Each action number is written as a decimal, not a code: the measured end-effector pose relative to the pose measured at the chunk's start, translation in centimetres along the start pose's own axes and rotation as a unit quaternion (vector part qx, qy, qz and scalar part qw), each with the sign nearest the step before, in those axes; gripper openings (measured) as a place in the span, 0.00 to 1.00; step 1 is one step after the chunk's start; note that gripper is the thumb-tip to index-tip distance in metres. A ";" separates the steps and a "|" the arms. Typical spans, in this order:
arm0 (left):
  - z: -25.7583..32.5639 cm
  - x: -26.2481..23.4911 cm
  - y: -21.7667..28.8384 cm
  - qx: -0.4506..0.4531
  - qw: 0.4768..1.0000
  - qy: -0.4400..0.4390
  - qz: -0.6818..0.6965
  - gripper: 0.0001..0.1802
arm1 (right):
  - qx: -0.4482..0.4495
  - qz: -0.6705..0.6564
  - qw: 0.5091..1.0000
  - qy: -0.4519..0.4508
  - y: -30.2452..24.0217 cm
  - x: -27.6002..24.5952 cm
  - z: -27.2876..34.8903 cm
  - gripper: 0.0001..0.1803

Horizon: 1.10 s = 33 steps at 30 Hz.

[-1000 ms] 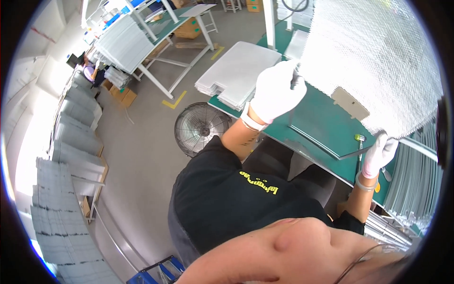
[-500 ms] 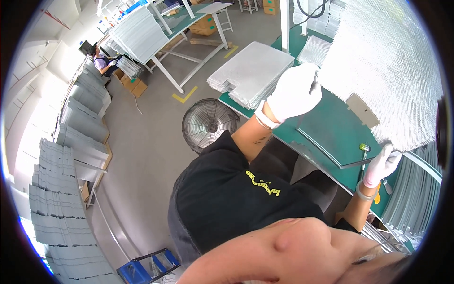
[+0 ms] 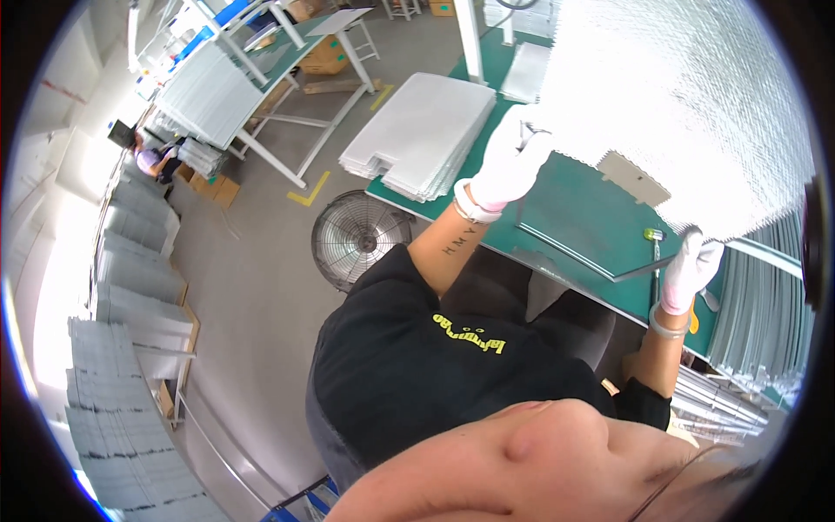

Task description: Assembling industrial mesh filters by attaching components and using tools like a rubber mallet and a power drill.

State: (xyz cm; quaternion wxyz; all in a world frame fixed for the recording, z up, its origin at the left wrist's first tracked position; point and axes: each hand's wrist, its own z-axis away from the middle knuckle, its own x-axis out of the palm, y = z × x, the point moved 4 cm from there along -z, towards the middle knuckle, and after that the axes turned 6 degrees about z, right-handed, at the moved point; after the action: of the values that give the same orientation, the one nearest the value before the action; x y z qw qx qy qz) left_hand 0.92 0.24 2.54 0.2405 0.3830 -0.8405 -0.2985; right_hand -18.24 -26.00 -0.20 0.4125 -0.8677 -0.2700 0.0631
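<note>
The green workbench (image 3: 591, 217) runs slantwise, its near edge against the person's waist. Beyond its far-left corner the grey floor opens wide, with only a round fan (image 3: 358, 237) standing just off the bench edge below the stack of pale flat sheets (image 3: 426, 130). To the right of the bench, racks of upright grey panels (image 3: 761, 304) crowd close, leaving little room on that side.

Over the bench hangs a large silvery bubble-textured sheet (image 3: 696, 96), bright and glaring, raised above the green top; its lower edge has a squared notch cut into it.

The left hand (image 3: 509, 165), in a white glove, is closed on the sheet's lower left edge, above the bench's middle. The right hand (image 3: 691, 270), also gloved, is closed on the sheet's lower right corner near the bench's near edge, with a thin metal strip (image 3: 639, 270) just beside it.
</note>
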 end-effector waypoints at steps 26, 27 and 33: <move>5.5 -0.9 -7.5 -0.048 0.989 -0.033 -0.136 0.18 | 0.120 0.019 0.979 -0.166 6.2 -0.3 3.6 0.15; 5.9 -1.1 -7.8 -0.084 0.992 -0.034 -0.089 0.21 | 0.151 0.002 0.971 -0.184 6.2 -0.2 3.9 0.16; 0.0 -1.4 -1.9 -0.118 0.980 -0.140 0.080 0.34 | 0.081 -0.016 0.990 -0.118 -0.8 0.3 -2.1 0.06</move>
State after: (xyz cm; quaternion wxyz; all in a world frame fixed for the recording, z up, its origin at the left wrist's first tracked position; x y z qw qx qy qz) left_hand 2.69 0.28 0.99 0.1875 0.2374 -0.8525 -0.4262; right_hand -17.64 -26.89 1.76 0.4477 -0.8134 -0.3245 0.1804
